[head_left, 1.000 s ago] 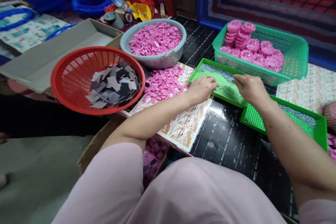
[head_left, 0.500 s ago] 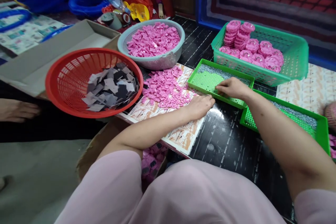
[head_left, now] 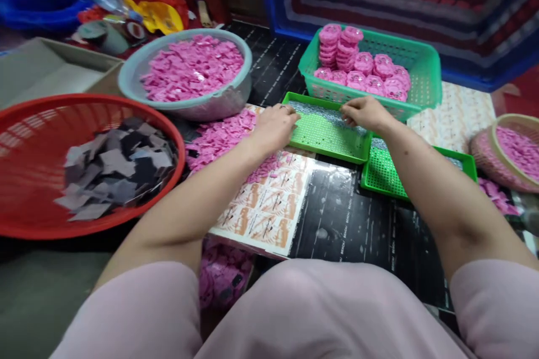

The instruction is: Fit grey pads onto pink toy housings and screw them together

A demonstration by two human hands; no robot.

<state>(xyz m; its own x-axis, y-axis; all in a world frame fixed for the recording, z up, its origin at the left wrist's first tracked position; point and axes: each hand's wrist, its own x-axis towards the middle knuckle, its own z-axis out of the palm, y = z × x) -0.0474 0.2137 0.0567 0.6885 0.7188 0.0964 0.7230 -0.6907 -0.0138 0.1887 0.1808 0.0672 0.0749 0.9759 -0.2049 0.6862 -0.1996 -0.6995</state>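
A shallow green perforated tray lies on the table, with small silvery metal bits heaped along its far side. My left hand is at the tray's left end, fingers curled over the rim. Over the far right part of the tray is my right hand, its fingertips pinched together among the bits; whatever they hold is too small to make out. Small pink plastic pieces are spread beside and under my left forearm. A second green tray sits to the right, partly behind my right forearm.
A grey-blue bowl of pink pieces and a red basket of grey and black squares stand left. Behind the trays is a green basket with stacked pink round parts. A woven basket stands right.
The view has swung right, so things sit further left. My left hand has gone from the table by the tray's front to its left end. My right hand has shifted toward the tray's far side.
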